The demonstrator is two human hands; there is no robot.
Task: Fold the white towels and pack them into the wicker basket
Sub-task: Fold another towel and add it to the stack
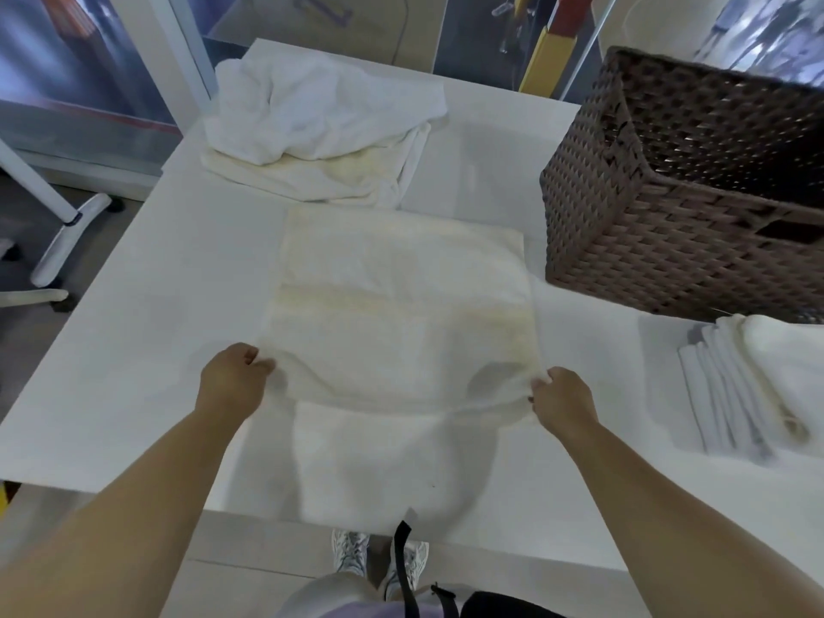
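At the lower middle of the frame, my left hand point(234, 381) and right hand point(562, 396) pinch the towel point(401, 314) edges mid-fold; next I should lay them evenly forward.

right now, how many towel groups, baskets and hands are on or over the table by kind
Towel being folded: 1
Unfolded towel pile: 1
Folded towel stack: 1
Wicker basket: 1
Hands: 2, left hand and right hand, each pinching the spread towel
Total: 6
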